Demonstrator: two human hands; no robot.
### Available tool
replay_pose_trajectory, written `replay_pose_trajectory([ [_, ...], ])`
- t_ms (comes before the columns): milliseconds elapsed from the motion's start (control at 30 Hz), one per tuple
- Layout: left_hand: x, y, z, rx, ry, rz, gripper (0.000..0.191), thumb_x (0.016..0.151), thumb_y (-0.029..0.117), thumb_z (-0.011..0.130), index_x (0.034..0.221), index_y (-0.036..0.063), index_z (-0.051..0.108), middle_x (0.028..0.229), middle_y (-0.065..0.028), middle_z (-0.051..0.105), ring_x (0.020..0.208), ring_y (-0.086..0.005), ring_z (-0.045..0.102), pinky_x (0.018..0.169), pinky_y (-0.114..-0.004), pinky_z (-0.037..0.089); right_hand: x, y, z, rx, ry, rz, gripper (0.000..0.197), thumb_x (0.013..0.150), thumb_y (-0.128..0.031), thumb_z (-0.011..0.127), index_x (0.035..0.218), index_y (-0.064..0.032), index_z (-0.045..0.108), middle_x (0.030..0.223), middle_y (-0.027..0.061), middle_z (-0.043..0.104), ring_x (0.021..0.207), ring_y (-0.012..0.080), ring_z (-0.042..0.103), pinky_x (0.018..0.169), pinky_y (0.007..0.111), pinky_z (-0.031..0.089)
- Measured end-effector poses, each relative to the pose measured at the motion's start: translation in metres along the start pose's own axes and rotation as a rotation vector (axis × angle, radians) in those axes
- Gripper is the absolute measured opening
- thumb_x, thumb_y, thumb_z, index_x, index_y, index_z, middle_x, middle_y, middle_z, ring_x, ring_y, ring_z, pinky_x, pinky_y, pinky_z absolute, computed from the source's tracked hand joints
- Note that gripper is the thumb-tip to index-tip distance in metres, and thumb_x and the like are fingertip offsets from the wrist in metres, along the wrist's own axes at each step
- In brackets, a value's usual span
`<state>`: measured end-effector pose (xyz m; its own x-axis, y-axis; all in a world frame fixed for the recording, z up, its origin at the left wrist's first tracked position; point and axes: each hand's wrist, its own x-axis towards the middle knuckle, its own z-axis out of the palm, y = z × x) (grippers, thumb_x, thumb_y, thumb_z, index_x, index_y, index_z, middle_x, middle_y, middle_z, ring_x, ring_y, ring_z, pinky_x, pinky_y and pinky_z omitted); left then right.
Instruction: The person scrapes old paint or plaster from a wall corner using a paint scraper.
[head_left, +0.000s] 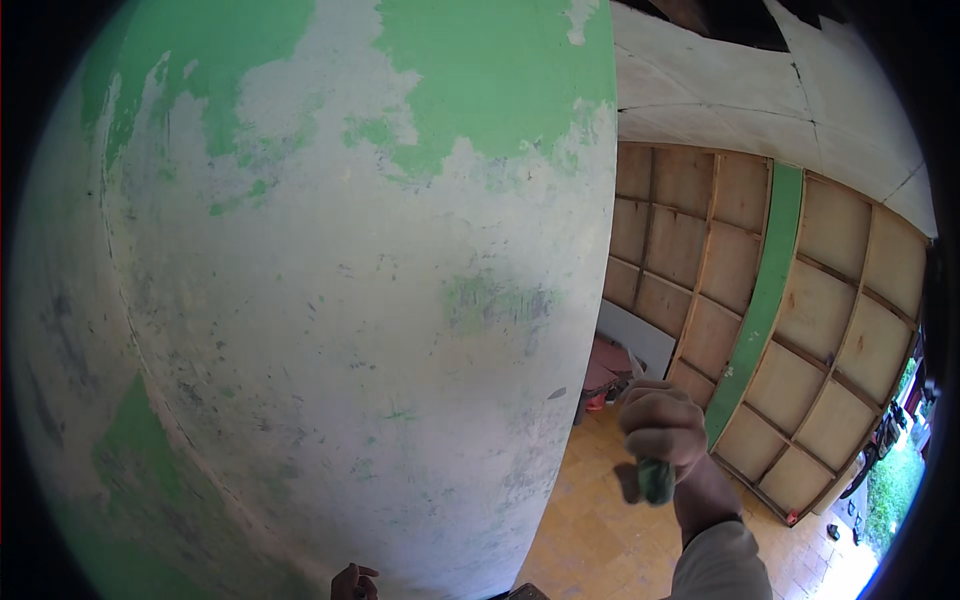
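Observation:
A wall (420, 247) with green paint partly gone and pale plaster bared fills the left and middle of the view. To the right of its edge, my right hand (664, 427) is closed around the green handle (656, 481) of a tool; a thin pale tip shows above the fist, and the tool's kind cannot be told. The hand appears apart from the wall. My left hand (354, 583) shows only in part at the bottom edge, low in front of the wall, its fingers bent. Whether it holds something is not clear.
Beyond the wall's edge lies a yellow tiled floor (585, 510). A wood-framed panel partition (750, 300) with a green post (757, 315) stands behind. Reddish sheets (606, 364) lean in the corner. Sandals (833, 532) lie by the bright opening at right.

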<state>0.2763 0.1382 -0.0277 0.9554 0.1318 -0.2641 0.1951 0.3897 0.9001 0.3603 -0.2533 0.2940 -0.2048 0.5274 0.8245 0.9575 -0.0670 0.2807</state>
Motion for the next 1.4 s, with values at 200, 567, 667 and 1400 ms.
replay_pose_trajectory([
  [200,-0.013,-0.027,-0.004,-0.031,0.088,-0.055,0.049,0.093,0.049,0.044,0.091,0.0035,0.059,0.048,-0.0008,0.045,0.032,-0.0074,0.033,0.03,-0.023,0.022,0.065,0.004,0.033,-0.043,-0.196,-0.513,0.02,0.074,-0.014,0.07,0.072,-0.0075,0.051,0.061,0.0019,0.046,0.044,0.0108,0.039,0.04,0.025,0.03],
  [567,-0.026,-0.032,0.028,-0.092,0.239,-0.065,0.049,0.092,0.05,0.046,0.088,0.0028,0.059,0.05,-0.0014,0.046,0.033,-0.0073,0.032,0.031,-0.023,0.023,0.12,0.088,0.019,-0.261,-0.065,-0.869,0.017,0.066,-0.021,0.061,0.064,-0.0106,0.048,0.057,-0.0031,0.036,0.044,0.0111,0.041,0.039,0.028,0.031],
  [667,-0.041,-0.024,0.055,-0.047,0.23,0.102,0.048,0.093,0.049,0.046,0.085,0.0035,0.06,0.049,-0.0009,0.045,0.032,-0.0072,0.031,0.031,-0.023,0.023,0.128,0.131,0.0,-0.295,0.007,-0.753,0.015,0.067,-0.021,0.06,0.065,-0.0119,0.048,0.057,-0.003,0.035,0.044,0.0111,0.04,0.038,0.029,0.032],
  [1400,-0.041,-0.039,0.097,-0.032,0.281,0.091,0.052,0.092,0.05,0.047,0.086,-0.0001,0.062,0.046,0.0003,0.044,0.031,-0.0061,0.027,0.03,-0.023,0.02,0.182,0.158,-0.123,0.748,0.924,-0.159,0.017,0.081,-0.018,0.046,0.068,-0.0091,0.042,0.06,0.0007,0.033,0.049,0.0116,0.028,0.056,0.031,0.033],
])
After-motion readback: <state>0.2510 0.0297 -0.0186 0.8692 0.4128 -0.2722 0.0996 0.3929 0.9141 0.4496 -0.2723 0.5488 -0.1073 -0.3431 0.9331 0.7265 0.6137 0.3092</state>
